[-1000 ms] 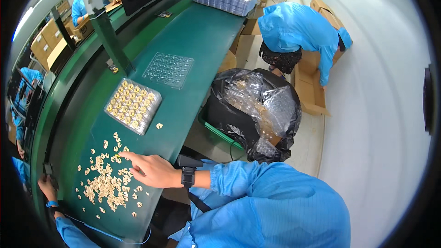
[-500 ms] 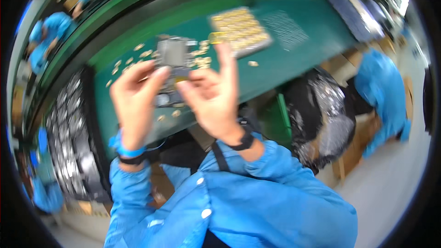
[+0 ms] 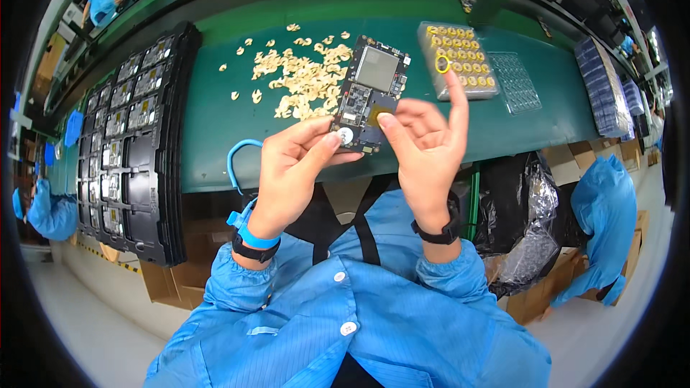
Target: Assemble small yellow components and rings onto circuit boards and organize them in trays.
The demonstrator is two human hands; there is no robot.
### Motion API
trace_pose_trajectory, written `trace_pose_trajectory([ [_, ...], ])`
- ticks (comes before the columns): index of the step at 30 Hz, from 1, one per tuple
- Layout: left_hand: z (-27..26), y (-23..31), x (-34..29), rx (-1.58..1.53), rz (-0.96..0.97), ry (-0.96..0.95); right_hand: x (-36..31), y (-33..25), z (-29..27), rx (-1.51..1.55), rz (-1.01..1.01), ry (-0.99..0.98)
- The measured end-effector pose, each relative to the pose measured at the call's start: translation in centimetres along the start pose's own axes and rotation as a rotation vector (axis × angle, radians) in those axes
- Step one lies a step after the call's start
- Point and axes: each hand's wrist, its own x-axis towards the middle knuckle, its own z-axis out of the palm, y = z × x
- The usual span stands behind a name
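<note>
Compared with half a second ago the blur's gone. The green bench [image 3: 215,118] fills the upper half, and the black tray stack [image 3: 138,190] at left sits higher in view. The cream pieces [image 3: 305,79] at upper middle show clearly now, and the clear tray [image 3: 480,92] has shifted to upper right. Left hand [image 3: 291,176] pinches the lower left corner of the circuit board [image 3: 366,91], which is tilted mid-frame; right hand [image 3: 428,151] has its thumb on the lower right, index sticking up apart, others curled, can't tell if they touch it. A yellow ring [image 3: 442,65] is at that index fingertip, same as before. For labels, there's a round white sticker [image 3: 346,135] low on the board, marks too small to read.
</note>
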Motion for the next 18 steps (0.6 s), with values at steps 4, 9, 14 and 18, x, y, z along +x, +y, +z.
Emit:
trace_pose_trajectory([
  [4, -0.5, -0.2, -0.3, 0.026, -0.008, 0.062, -0.2, -0.6, -0.9, -0.327, -0.195, 0.008],
  [9, -0.8, -0.6, -1.0, -0.005, -0.015, 0.078, -1.3, -2.8, 1.5, -0.138, 0.207, -0.342],
  [14, -0.8, -0.6, -1.5, -0.030, 0.015, 0.073, -1.6, -1.5, 2.3, -0.135, 0.208, -0.304],
  [18, -0.7, -0.5, -1.6, 0.017, 0.034, 0.060, -1.6, -1.4, 2.0, -0.245, 0.201, -0.320],
])
